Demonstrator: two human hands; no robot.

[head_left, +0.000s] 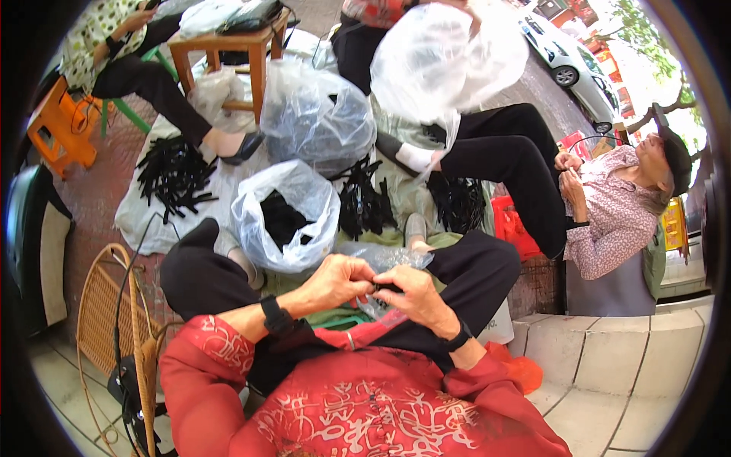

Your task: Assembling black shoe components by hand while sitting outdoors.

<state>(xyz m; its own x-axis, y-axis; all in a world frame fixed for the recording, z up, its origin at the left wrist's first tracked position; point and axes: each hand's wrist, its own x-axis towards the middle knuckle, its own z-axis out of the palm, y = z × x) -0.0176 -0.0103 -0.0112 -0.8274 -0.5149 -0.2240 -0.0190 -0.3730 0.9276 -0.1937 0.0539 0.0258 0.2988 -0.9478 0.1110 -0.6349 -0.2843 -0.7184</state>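
Above my lap, my left hand [336,282] and my right hand [420,298] meet, fingers and thumbs pinched together. Between them sits a small black piece [389,288], mostly covered by my fingers, so its exact kind is hidden. Just beyond my hands lies a crumpled clear plastic bag [392,254]. An open clear bag [247,209] stands on the ground ahead to the left, with black pieces [282,219] inside. Farther off, a pile of black strips [364,199] rests on the sheet. Dark wristbands are on both my wrists.
More black strips [175,177] lie on a pale ground sheet [137,221]. A large filled plastic bag [316,114] stands by a wooden stool [221,53]. Co-workers sit ahead and at the right. A wicker chair [106,327] is at my left, tiled steps [609,343] at my right.
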